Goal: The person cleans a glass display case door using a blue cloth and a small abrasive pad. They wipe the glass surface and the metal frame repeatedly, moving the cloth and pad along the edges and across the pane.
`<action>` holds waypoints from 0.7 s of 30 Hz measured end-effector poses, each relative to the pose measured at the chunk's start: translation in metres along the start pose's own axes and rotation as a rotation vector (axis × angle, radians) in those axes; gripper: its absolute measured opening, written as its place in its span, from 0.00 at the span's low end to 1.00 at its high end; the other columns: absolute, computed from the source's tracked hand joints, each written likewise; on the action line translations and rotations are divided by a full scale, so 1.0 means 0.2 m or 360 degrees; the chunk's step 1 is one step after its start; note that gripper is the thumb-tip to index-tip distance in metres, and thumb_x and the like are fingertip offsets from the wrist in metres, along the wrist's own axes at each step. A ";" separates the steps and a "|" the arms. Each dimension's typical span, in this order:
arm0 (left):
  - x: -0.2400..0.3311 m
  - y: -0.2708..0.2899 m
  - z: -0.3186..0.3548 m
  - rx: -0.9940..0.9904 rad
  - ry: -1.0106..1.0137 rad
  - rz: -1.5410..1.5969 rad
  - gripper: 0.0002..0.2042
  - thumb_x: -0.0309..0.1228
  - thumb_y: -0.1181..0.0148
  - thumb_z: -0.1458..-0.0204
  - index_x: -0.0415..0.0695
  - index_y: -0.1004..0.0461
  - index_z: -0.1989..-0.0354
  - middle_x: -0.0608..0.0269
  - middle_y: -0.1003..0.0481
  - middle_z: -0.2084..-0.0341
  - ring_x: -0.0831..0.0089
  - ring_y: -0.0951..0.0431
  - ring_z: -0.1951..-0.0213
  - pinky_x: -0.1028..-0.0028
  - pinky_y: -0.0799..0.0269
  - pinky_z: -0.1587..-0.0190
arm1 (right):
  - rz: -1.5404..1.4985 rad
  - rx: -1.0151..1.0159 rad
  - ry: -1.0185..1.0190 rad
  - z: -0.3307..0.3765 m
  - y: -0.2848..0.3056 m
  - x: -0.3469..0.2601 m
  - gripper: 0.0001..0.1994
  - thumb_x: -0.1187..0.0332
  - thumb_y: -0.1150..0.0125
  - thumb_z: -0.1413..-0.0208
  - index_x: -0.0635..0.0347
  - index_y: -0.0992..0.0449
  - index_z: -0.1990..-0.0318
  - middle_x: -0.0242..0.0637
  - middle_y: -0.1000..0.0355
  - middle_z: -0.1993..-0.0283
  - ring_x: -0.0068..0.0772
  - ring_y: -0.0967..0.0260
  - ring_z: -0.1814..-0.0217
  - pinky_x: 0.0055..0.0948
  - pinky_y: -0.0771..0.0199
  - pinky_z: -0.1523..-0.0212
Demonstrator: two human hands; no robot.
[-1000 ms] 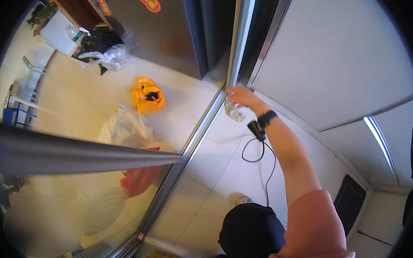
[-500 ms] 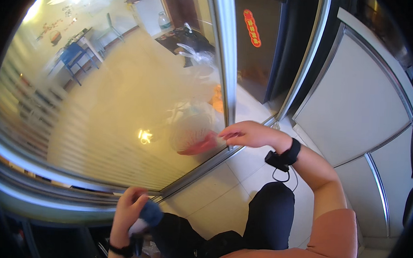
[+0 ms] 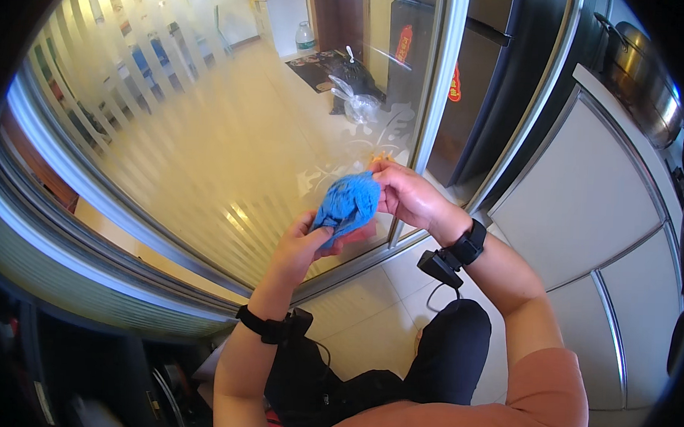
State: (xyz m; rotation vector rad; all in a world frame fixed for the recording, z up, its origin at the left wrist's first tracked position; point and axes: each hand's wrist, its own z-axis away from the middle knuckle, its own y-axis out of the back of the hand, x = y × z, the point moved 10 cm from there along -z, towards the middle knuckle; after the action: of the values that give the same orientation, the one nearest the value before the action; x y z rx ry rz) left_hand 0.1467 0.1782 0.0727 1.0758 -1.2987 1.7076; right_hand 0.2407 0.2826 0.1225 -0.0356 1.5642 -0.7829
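A crumpled blue cloth (image 3: 348,204) is held up in front of a glass sliding door (image 3: 229,170). My left hand (image 3: 300,247) is closed on its lower left side, the thumb lying over the fabric. At its upper right edge, the fingers of my right hand (image 3: 413,198) pinch the cloth. Part of each hand's fingers is hidden behind the cloth. The glass carries frosted stripes and a pale leaf pattern, and a reddish reflection shows just below the cloth.
The door's metal upright (image 3: 437,95) stands just beyond my right hand. White cabinets (image 3: 587,194) flank my right side, with a steel pot (image 3: 644,78) on top. Behind the glass lie a clear plastic bag (image 3: 356,103) and a large bottle (image 3: 305,36). Dark shelving (image 3: 83,370) is at lower left.
My left hand has risen from low left with the blue cloth to the middle. My right hand has moved up slightly and taken hold of the cloth too. The view has shifted.
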 end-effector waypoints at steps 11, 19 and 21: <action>-0.28 0.06 0.04 0.0220 -0.0108 -0.0113 0.18 0.28 0.42 0.55 0.37 0.36 0.55 0.60 0.30 0.64 0.74 0.30 0.62 0.77 0.33 0.59 | 0.0650 0.0122 -0.0323 0.06 -0.03 0.34 0.14 0.59 0.52 0.43 0.61 0.33 0.60 0.32 0.32 0.65 0.19 0.35 0.64 0.20 0.33 0.62; -0.70 0.19 0.16 0.0813 0.0483 0.0505 0.24 0.40 0.44 0.50 0.44 0.41 0.48 0.57 0.38 0.52 0.68 0.39 0.49 0.61 0.45 0.46 | 0.0716 0.0144 -0.0531 0.23 0.09 0.65 0.17 0.61 0.48 0.44 0.62 0.33 0.51 0.30 0.31 0.59 0.18 0.36 0.58 0.19 0.35 0.58; -0.79 0.10 0.15 0.0548 0.0672 0.0523 0.22 0.49 0.51 0.47 0.46 0.38 0.50 0.60 0.33 0.56 0.72 0.37 0.51 0.59 0.44 0.48 | 0.0902 0.0027 -0.0354 0.22 0.07 0.68 0.16 0.62 0.52 0.41 0.62 0.33 0.51 0.29 0.31 0.60 0.19 0.35 0.59 0.20 0.35 0.57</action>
State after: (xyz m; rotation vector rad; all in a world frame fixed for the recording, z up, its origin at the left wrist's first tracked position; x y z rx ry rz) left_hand 0.1960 0.1360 -0.0753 0.6438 -0.9673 2.3180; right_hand 0.2612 0.2101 0.0002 0.3111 1.2645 -0.3296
